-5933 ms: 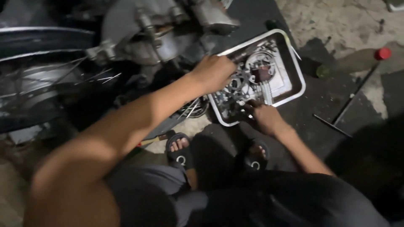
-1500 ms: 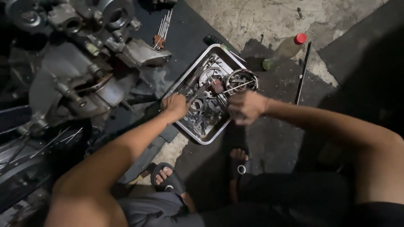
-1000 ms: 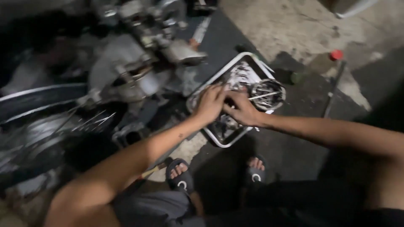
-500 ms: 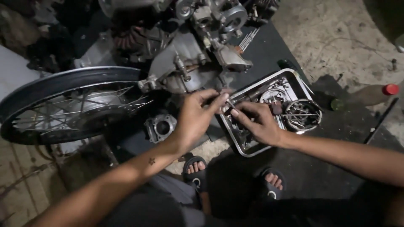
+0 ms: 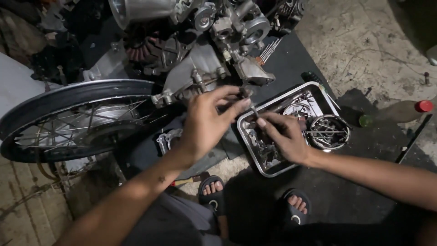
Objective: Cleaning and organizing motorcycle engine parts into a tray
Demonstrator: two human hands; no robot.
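The left hand (image 5: pixel 207 123) and right hand (image 5: pixel 282 136) meet above the near-left corner of a metal tray (image 5: pixel 318 86), both pinching what looks like a thin bolt (image 5: pixel 251 105) between their fingertips; it stands tilted, just below the engine (image 5: pixel 214 50).

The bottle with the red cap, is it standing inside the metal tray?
No, the bottle with the red cap lies on the ground, off to the right of the metal tray and apart from it.
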